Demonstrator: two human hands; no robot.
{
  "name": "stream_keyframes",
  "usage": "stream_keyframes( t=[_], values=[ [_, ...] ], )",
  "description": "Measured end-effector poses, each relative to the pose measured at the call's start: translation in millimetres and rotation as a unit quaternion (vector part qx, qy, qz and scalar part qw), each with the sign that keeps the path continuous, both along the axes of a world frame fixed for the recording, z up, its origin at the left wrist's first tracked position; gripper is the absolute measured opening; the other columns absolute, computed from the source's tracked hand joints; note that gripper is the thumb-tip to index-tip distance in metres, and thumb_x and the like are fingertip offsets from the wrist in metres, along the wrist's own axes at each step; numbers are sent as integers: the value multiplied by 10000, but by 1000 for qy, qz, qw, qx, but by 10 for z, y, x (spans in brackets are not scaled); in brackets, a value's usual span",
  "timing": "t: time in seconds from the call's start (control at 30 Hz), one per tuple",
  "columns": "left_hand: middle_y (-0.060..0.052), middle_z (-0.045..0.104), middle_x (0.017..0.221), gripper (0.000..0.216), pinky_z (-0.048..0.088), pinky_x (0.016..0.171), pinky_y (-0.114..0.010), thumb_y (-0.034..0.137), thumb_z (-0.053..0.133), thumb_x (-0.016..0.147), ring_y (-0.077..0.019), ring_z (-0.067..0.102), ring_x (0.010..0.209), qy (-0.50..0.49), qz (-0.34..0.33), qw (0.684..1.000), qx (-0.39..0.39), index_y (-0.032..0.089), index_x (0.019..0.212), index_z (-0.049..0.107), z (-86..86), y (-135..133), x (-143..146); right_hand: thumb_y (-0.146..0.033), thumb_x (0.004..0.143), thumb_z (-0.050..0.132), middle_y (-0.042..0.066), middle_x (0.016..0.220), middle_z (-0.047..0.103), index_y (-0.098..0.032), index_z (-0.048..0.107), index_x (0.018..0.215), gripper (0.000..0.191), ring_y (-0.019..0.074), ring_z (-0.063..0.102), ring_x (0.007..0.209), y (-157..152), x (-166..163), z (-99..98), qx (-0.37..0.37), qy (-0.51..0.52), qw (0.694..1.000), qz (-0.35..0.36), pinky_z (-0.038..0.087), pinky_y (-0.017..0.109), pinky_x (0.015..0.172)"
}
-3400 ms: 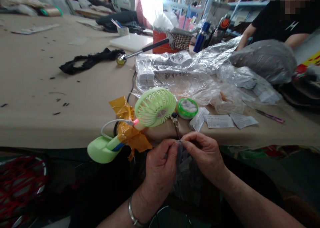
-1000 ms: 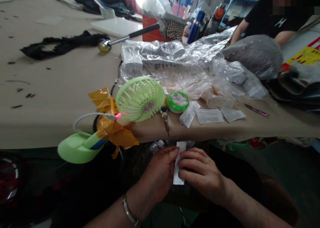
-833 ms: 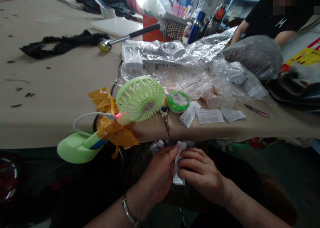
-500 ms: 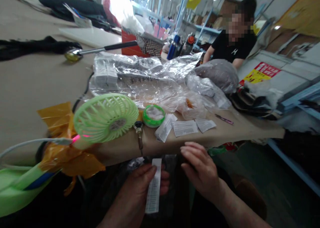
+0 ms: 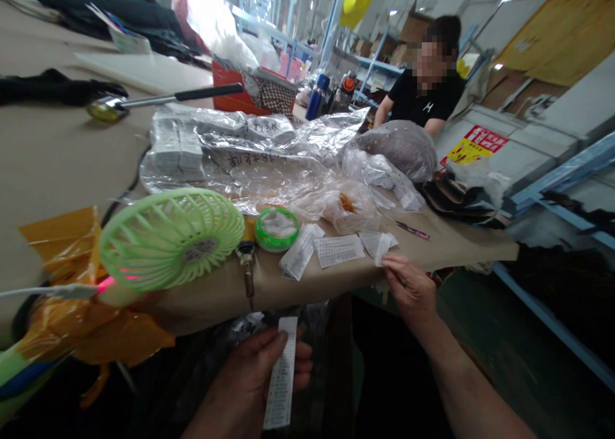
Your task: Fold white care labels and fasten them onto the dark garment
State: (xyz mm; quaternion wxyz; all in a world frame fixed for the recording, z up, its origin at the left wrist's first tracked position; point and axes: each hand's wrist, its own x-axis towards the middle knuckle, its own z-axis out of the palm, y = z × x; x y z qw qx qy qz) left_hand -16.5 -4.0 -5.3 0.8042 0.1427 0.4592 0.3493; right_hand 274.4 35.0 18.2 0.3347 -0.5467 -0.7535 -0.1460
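My left hand is closed on a long white printed label, its thumb pressed on the label's upper part, below the table edge. At the table's front edge, my right hand pinches the near corner of a small white label that lies on the table. Left of that lie a flat printed label and some overlapping folded labels. A green round tub with white stuff inside stands beside them. Close by, a screwdriver-like tool points down over the edge.
A green fan fixed with brown tape stands at the left. Clear plastic bags, one holding label stacks, cover the middle. A pink pen-like tool lies at the right. Across the table, a person sits behind a grey bag.
My right hand has moved right and forward to the rightmost label and closed on its corner. My left hand keeps its label. The whole view has shifted slightly.
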Motion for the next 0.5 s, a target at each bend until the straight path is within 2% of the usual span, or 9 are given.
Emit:
stream_keyframes(
  t=[0.1,0.13,0.2,0.23,0.3,0.33,0.4,0.5],
  values=[
    [-96,725,738,252,545,643,-329,327,672,748,-204,680,655,0,4,1000,0,108,873,668,23,-18,-4,-149,870,547,65,965,691,-210,650,956,148,196,658,915,-91,-163,115,16,49,999,-1,532,382,839],
    [-98,726,750,245,542,647,-329,320,666,754,-201,678,654,-2,5,1000,0,109,878,668,39,-30,0,-129,853,566,64,978,687,-214,649,949,153,205,650,952,-148,-281,137,24,80,996,15,515,405,878],
    [-100,723,755,227,536,654,-330,307,649,770,-192,671,644,-13,7,1000,9,107,875,668,76,-51,12,-81,827,582,61,1026,678,-226,636,990,225,222,624,1034,-284,-586,141,-8,104,991,88,492,435,920],
    [-92,717,732,211,529,639,-321,297,646,771,-183,661,623,-20,13,1000,10,109,863,671,91,-59,20,-72,824,577,60,1029,677,-230,629,1003,243,229,610,1062,-355,-755,123,-38,94,983,152,491,445,920],
    [-86,711,753,191,504,606,-273,277,645,773,-152,639,616,-69,14,997,33,105,850,681,107,-71,33,-109,840,567,73,1014,684,-206,631,1000,198,245,587,1088,-482,-1077,55,-88,56,959,265,491,457,908],
    [-84,706,755,179,483,588,-242,265,656,763,-136,626,619,-88,21,995,39,102,829,685,109,-76,34,-132,857,550,72,986,692,-195,636,974,158,238,594,1065,-532,-1212,10,-85,47,950,297,492,449,901],
    [-62,688,712,148,439,542,-200,242,686,729,-107,593,590,-102,47,993,42,101,772,687,105,-89,25,-146,881,515,67,959,700,-185,643,941,146,223,599,1045,-595,-1402,-81,-86,30,941,325,487,428,903],
    [-36,664,659,120,411,524,-185,215,720,674,-91,565,566,-84,97,991,29,106,704,677,101,-112,-4,-122,874,504,71,953,704,-165,650,920,159,220,599,1046,-626,-1497,-170,-87,14,939,331,481,413,914]
  ],
)
